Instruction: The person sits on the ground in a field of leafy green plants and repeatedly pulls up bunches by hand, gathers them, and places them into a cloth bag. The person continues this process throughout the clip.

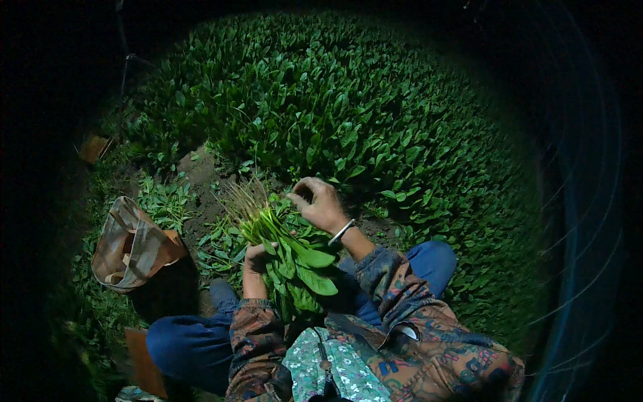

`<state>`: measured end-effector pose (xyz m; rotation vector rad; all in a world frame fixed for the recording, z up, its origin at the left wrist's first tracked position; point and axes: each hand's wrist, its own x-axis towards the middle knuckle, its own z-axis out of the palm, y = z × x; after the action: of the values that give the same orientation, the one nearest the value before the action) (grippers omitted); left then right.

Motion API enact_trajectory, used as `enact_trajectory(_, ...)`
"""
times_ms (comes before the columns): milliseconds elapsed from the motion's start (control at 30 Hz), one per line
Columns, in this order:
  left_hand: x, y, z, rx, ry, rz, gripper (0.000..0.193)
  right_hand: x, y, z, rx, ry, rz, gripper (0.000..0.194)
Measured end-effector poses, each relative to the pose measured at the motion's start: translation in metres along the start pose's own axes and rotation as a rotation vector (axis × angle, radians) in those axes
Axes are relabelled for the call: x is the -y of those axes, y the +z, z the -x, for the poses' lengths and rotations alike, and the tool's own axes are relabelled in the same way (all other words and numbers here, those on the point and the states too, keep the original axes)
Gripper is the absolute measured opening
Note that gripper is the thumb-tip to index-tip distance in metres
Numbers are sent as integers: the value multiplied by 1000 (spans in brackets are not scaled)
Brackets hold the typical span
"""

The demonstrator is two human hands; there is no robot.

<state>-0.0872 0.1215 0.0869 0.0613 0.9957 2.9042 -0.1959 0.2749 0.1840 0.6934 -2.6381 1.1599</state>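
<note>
A bunch of uprooted leafy greens [301, 261], which look like spinach, is gripped in my left hand [257, 252]. Its pale, stringy roots [248, 201] point up and away from me, while the broad leaves hang towards my lap. Just right of the roots, my right hand [319, 203] is raised with thumb and fingers curled into a loop. Whether a small piece sits between those fingertips cannot be made out. A pale bangle [341, 232] circles the right wrist.
Dense rows of the same greens [321, 100] grow ahead and to the right. Loose leaves [166, 201] lie on bare soil [198, 168] at the left. A bag [118, 251] stands by my left foot. A brown, flat-sided object [145, 359] is beside my left knee [186, 346].
</note>
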Motion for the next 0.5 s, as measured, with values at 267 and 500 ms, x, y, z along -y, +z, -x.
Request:
enact_trajectory(267, 3, -9, -25, 44, 39, -71, 65, 14, 14, -2, 375, 102, -264, 21)
enact_trajectory(500, 3, -18, -25, -30, 9, -124, 59, 25, 1, 11, 443, -102, 172, 31)
